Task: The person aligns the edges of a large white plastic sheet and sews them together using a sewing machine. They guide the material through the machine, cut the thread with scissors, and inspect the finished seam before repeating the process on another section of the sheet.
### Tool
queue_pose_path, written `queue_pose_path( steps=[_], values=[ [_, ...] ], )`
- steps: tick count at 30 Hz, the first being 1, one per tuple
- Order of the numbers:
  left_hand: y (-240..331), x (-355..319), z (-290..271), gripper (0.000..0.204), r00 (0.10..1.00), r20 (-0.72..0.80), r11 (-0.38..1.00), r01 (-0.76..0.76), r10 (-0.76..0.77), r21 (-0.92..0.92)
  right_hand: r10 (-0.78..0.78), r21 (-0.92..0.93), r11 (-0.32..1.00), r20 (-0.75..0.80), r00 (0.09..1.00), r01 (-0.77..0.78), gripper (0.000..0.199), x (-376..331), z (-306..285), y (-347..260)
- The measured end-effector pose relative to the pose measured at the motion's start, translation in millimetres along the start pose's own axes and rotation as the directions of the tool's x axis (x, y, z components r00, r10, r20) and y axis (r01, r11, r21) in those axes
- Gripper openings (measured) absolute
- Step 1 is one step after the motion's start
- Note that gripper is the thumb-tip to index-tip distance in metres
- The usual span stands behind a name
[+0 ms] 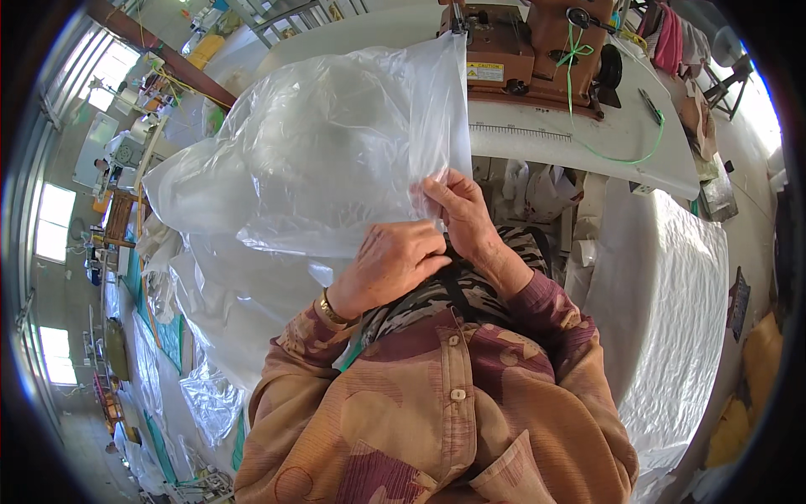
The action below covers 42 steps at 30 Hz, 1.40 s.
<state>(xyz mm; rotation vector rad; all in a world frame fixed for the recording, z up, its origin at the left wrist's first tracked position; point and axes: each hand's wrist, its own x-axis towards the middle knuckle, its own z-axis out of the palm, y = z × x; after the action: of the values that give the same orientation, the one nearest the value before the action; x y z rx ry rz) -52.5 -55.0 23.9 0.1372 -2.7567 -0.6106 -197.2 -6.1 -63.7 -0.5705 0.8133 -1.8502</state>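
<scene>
A large sheet of clear plastic film (pixel 319 134) spreads over the sewing table and hangs down toward my lap on the left. Its right edge runs up to the needle area of a brown sewing machine (pixel 554 50). My right hand (pixel 462 210) pinches the film's folded edge between thumb and fingers, just in front of the table. Beside it, my left hand (pixel 390 262) is curled closed at the film's near edge; its fingertips are turned away, and the film there bunches against them.
The white table (pixel 621 151) carries a printed ruler strip, a green thread (pixel 638 158) and small thread snips (pixel 650 107). Shiny plastic sheeting (pixel 663 311) stands at my right. A brown post (pixel 164 50) rises at the far left. More film lies on the floor at left.
</scene>
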Motion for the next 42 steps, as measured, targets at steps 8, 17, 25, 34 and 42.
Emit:
queue_pose_path(
  steps=[8,17,25,34,42],
  values=[
    [-46,10,-8,0.033,0.876,-0.384,0.949,0.316,-0.292,0.0,0.056,0.271,0.961,-0.027,0.998,-0.047,0.02,-9,1,-6],
    [-87,9,14,0.028,0.804,0.089,0.446,0.413,-0.588,-0.794,0.09,0.148,0.982,0.191,0.978,-0.119,0.024,10,13,1],
    [-92,-2,8,0.016,0.741,-0.068,0.437,0.317,-0.668,-0.842,0.023,0.086,0.996,0.08,0.997,-0.03,0.018,1,9,7],
    [-51,27,10,0.02,0.878,-0.455,0.977,0.203,-0.152,0.064,-0.058,-0.003,0.998,0.035,0.998,0.058,0.016,-22,-1,20],
    [-40,46,24,0.015,0.877,-0.154,0.865,0.396,-0.456,-0.309,-0.312,-0.425,0.866,-0.046,0.949,0.264,0.022,-26,-26,26]
  ],
)
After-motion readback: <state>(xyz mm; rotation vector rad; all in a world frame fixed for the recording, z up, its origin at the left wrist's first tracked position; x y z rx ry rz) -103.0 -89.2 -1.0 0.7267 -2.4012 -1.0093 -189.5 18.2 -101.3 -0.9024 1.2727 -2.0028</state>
